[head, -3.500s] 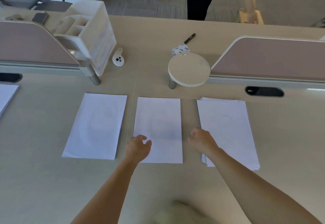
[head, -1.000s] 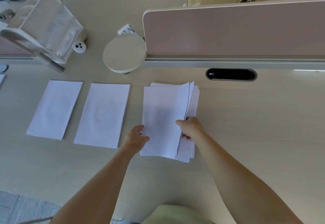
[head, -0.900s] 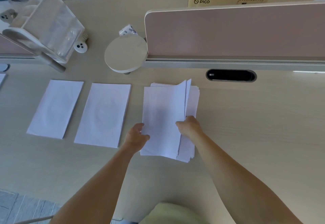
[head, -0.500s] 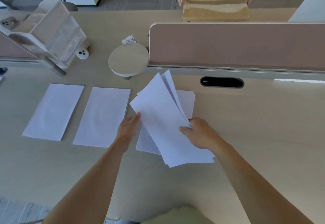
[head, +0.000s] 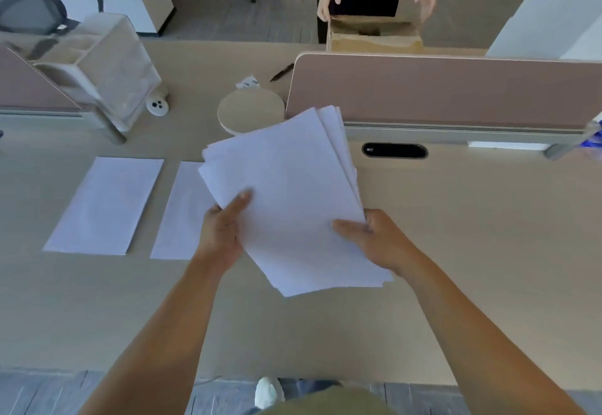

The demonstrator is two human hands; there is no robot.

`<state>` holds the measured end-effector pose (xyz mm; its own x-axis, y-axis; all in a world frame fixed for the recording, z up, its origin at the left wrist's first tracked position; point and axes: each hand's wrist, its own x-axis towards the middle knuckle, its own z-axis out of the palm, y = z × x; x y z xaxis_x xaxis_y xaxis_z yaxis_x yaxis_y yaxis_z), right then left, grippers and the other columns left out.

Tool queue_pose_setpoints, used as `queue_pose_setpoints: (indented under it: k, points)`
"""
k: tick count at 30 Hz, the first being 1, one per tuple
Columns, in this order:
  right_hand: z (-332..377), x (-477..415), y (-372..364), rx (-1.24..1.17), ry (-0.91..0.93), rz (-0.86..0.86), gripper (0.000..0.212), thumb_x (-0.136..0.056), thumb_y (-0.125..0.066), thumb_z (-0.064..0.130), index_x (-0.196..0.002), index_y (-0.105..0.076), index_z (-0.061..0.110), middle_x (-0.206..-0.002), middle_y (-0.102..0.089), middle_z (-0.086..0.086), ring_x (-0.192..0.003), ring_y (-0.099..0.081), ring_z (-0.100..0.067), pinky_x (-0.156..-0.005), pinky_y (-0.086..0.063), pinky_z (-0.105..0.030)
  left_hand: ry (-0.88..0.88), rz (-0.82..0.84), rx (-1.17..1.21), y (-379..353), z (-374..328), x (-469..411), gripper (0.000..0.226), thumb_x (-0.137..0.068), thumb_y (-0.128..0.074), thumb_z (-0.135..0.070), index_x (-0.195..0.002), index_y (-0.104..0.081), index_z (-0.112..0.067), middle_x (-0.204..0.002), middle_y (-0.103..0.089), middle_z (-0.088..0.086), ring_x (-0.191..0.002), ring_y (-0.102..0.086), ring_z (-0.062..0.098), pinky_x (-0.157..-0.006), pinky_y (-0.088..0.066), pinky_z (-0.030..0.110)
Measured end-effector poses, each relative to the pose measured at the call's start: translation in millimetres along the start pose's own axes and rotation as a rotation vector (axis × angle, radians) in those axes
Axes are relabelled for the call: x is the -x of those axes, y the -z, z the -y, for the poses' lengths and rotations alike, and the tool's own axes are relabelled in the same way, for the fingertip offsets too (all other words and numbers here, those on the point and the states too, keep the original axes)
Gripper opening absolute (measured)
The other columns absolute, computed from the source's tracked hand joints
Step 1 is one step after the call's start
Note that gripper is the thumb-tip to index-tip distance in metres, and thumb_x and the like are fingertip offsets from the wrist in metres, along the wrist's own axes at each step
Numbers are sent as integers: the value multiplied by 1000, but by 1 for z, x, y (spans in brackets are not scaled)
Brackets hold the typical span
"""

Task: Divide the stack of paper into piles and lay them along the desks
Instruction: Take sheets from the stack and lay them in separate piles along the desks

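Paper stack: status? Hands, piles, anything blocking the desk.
Left hand and right hand both grip the paper stack, lifted and fanned. Two piles flat on desk, left of stack. Desk right of stack bare.

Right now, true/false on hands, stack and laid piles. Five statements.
1. Both hands grip the stack of paper. True: left hand and right hand each hold a side.
2. The stack lies flat on the desk. False: it is lifted and fanned.
3. Two piles lie to the left. True: far left pile and second pile.
4. The cardboard box sits on the near desk. False: it is beyond the divider.
5. The round stand holds paper. False: its top shows none.
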<state>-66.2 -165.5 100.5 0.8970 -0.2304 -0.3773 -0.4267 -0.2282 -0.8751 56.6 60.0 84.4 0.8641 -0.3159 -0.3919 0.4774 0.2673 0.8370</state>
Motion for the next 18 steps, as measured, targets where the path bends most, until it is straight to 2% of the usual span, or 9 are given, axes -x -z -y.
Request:
queue_pose_setpoints:
  k: [2,4,7,9,11,15,17,18]
  points:
    - [-1,10,-15,-171,-3,-105,20,-90,-69,37,-104,-74,24,-99,-78,10,-94,-73,-8,-90,-57,-36,-79,-37,-104,0,-7,15,24,-83,-75,-21,-103,-74,-7,-103,-77,8,-91,-74,26,-73,-59,38]
    - [-2,20,-39,-280,0,-228,16,-88,-73,32,-99,-74,22,-93,-79,9,-90,-74,-11,-83,-59,-36,-134,-36,-157,6,-13,29,14,-81,-77,-19,-92,-76,-10,-92,-78,5,-83,-74,22,-70,-58,35]
    - [0,37,-63,-351,43,-330,7,-88,-73,28,-91,-74,22,-83,-78,13,-81,-74,-8,-69,-58,-25,-231,-1,-191,13,-25,44,5,-81,-78,-14,-85,-76,-16,-88,-77,0,-79,-73,18,-69,-58,34]
    - [1,48,-71,-367,98,-337,3,-88,-72,23,-90,-74,22,-82,-77,16,-79,-72,-2,-65,-55,-18,-301,60,-237,23,-36,53,10,-81,-77,-11,-83,-76,-21,-87,-78,-4,-81,-73,15,-69,-60,30]
    - [-2,57,-73,-375,126,-328,9,-86,-73,14,-91,-73,22,-84,-77,15,-81,-72,-1,-67,-53,-17,-319,148,-286,35,-41,60,17,-79,-77,-6,-87,-74,-20,-85,-78,-9,-81,-73,10,-67,-58,23]
    - [-15,67,-87,-401,56,-274,22,-79,-80,4,-98,-74,14,-95,-78,2,-89,-73,-14,-76,-56,-28,-190,229,-435,56,-15,71,24,-74,-81,-2,-90,-73,-19,-76,-76,-15,-73,-71,0,-65,-52,14]
    - [-21,70,-103,-485,-8,-312,24,-73,-84,12,-96,-76,10,-95,-78,-5,-88,-73,-20,-77,-55,-35,-153,172,-495,59,4,79,23,-71,-86,-10,-80,-76,-28,-71,-74,-18,-70,-69,-3,-64,-53,18]
    - [-21,71,-109,-506,-20,-343,22,-73,-84,15,-93,-77,11,-94,-78,-6,-87,-72,-21,-78,-55,-37,-139,128,-481,59,10,81,19,-69,-88,-18,-77,-76,-30,-73,-75,-17,-73,-69,0,-68,-56,23]
